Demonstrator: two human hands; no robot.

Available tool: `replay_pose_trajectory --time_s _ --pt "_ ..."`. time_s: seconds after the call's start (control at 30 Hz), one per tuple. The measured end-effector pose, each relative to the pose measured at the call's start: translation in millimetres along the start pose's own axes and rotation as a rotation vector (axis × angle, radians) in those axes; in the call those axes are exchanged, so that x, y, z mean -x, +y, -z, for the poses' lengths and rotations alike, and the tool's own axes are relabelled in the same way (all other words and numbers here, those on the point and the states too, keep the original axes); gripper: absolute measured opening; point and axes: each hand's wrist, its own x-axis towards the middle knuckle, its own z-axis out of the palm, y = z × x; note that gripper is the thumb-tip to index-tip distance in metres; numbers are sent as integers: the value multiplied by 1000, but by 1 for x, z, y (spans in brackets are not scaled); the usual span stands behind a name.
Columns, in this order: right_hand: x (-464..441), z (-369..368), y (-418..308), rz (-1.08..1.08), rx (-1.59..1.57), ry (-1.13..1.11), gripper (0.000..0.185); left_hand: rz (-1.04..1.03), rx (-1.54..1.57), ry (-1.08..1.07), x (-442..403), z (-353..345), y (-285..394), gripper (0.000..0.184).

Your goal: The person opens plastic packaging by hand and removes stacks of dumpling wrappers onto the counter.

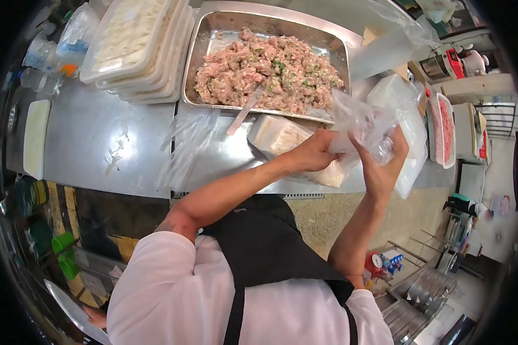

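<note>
A crumpled clear plastic bag [371, 129] is bunched up between my two hands. My left hand [319, 150] is closed, its thumb and fingers pinching the bag's left side. On the other side my right hand [384, 164] curls its fingers around the bag. Just below the hands lies a stack of pale dough wrappers [282, 135], partly covered by plastic and by my left hand. Behind it stands a metal tray [193, 95] heaped with minced meat filling [270, 72] with green bits. A flat spatula [244, 112] leans over the tray's near edge.
Lidded plastic containers [129, 43] are stacked at the back left, near clear bottles [77, 34]. A white board [36, 138] lies far left. Loose plastic film [187, 146] and a translucent tray [411, 135] flank the hands. A basket [443, 129] stands right.
</note>
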Motion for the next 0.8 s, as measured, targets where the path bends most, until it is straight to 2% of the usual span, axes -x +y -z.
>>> replay_pose_trajectory --time_s 0.1,0.17,0.2,0.23,0.27,0.3,0.33,0.37,0.43,0.47,0.53,0.57,0.67,0.77,0.8 --pt "4 9 -2 6 -389 -176 94 -48 189 -7 -8 -3 6 23" --pt "19 19 16 -59 -507 -275 105 13 242 34 -12 -8 13 24" --pt "31 23 48 -145 -445 -345 112 71 286 80 -15 -10 15 25" --pt "44 16 95 -95 -106 -488 112 83 300 62 -16 -12 8 22" --pt "52 7 101 -93 27 -500 108 95 313 43 -18 -14 2 19" --pt "60 -2 106 -90 159 -515 105 81 223 -81 -19 -15 4 17" --pt "63 -15 94 -114 117 -465 101 69 129 -200 -19 -16 5 24" --pt "65 -29 81 -136 74 -414 99 75 127 -193 -13 -23 0 24" --pt "35 -52 85 12 -257 -600 86 -170 -226 -5 -5 -39 -9 36" --pt "18 -60 89 91 -424 -691 82 -172 -239 4 -9 -40 3 36" --pt "-3 -65 99 179 -600 -807 79 191 -232 -77 -18 -42 37 44" --pt "-7 -66 107 177 -615 -987 77 195 -241 -54 -18 -44 34 44" --pt "12 -70 145 -259 -1333 -974 58 120 -121 81 -27 -45 32 44" --pt "17 -68 144 -57 -1088 -797 57 12 491 308 -33 -50 54 33" --pt "21 -68 143 1 -1008 -734 60 -20 558 329 -35 -54 64 31"
